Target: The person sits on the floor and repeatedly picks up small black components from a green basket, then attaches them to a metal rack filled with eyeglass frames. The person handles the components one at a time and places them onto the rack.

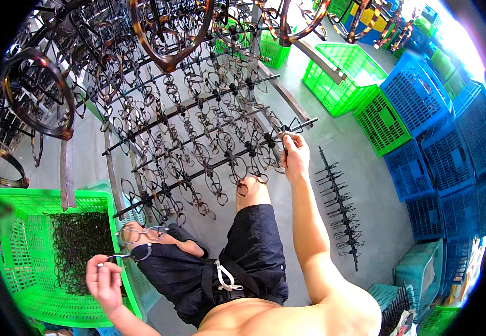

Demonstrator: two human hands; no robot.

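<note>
My right hand (294, 157) reaches forward to the rack of clip bars (209, 134) and pinches an eyeglass frame (285, 136) at the right end of one bar. Dozens of dark and tortoiseshell frames hang from the rack's clips. Low on the left, my left hand (104, 279) holds a pair of dark eyeglass frames (133, 253) by one temple. It hovers over the edge of a green basket (7, 257) that holds a heap of dark frames (77, 246). Another clear frame (142, 232) rests on my left knee.
A spare clip bar (341, 207) lies on the grey floor to my right. Stacks of blue crates (450, 162) and green crates (343, 75) stand at the right and back. Large tortoiseshell frames (41, 95) hang close to the camera at upper left.
</note>
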